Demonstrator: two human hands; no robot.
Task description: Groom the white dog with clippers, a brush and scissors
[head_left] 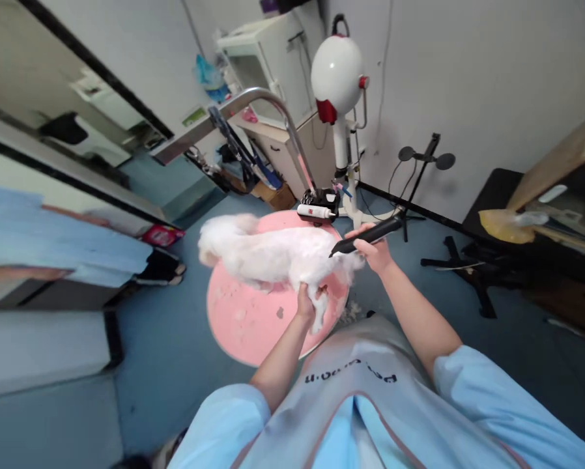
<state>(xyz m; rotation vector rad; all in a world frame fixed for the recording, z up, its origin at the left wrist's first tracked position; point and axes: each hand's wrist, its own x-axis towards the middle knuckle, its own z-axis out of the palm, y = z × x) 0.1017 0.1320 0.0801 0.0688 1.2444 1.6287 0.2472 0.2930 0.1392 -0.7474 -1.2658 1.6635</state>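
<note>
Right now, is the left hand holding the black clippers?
No, the right hand holds the black clippers, while the left hand is at a hind leg of the white dog.

Looks like smooth, dull black plastic on the clippers [376,232] to the right. Looks soft and furry on the dog [277,254], short and even along the back. Seems smooth and matt on the pink table [236,322], roughened by loose hair [279,312]. Gleams as polished metal along the far curved pole [259,93]; shines as glossy white plastic on the far dryer [339,71]. Hangs as creased cloth in the near apron [365,345].
</note>
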